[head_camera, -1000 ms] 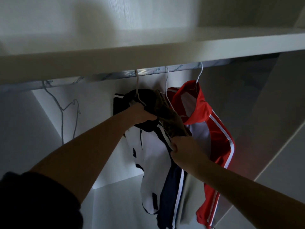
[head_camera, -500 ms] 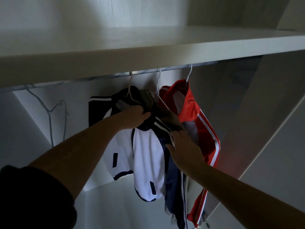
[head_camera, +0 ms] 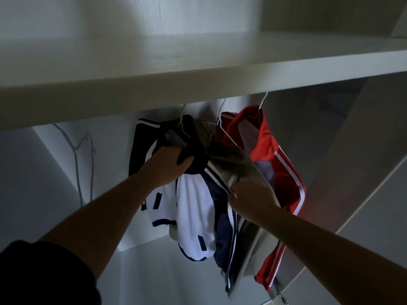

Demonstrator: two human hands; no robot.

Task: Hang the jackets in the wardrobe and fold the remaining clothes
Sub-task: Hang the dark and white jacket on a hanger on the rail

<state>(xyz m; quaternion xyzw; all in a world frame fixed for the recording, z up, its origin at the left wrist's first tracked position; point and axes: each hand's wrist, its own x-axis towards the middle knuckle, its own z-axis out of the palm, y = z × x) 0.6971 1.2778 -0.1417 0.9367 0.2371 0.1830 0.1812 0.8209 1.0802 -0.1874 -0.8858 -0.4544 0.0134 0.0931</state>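
Observation:
Three jackets hang side by side on white wire hangers under the wardrobe shelf (head_camera: 198, 84). On the left is a navy and white jacket (head_camera: 193, 208). My left hand (head_camera: 167, 164) grips its dark collar near the top. An olive-brown jacket (head_camera: 233, 159) hangs in the middle, and my right hand (head_camera: 251, 197) pinches its front edge. A red jacket with white stripes (head_camera: 273, 150) hangs on the right, untouched. The rail itself is hidden behind the shelf's front edge.
An empty wire hanger (head_camera: 84, 164) dangles at the left of the compartment. The wardrobe's right side wall (head_camera: 352, 172) stands close to the red jacket. The white back wall (head_camera: 105, 205) and the floor of the compartment show below.
The view has tilted up, hiding the rail. My left hand closed tighter on the navy collar. My right hand went from lying flat on the clothes to pinching the olive jacket's edge.

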